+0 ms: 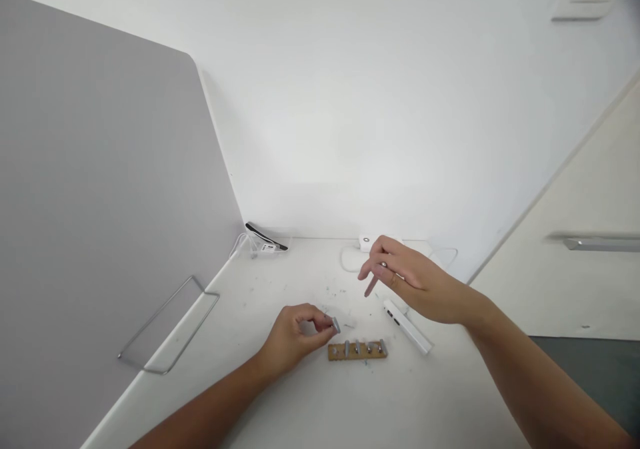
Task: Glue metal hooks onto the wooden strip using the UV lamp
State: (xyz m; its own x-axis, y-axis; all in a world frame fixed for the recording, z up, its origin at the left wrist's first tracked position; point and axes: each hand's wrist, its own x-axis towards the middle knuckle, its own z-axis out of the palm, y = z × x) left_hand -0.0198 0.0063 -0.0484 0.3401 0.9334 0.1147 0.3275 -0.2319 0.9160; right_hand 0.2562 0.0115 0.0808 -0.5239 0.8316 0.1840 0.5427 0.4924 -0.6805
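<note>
My left hand [300,336] pinches a small grey cylindrical piece [336,326] between thumb and fingertips, just above the table. Right below and beside it lies a short brown strip [343,356], on which several small grey pieces and shiny metal bits stand in a row. My right hand [405,276] is raised over the table, farther back. Its thumb and index finger close on a small shiny metal piece [383,264], mostly covered by the fingers. Under this hand a slim white device with dark buttons [409,328] lies slantwise, apart from the fingers.
On the white table [300,409] are scattered specks. A white box [367,242] with a cable sits against the back wall, and a black-edged item [267,237] with cables lies in the back left corner. A grey panel [115,169] with a wire handle [170,362] bounds the left.
</note>
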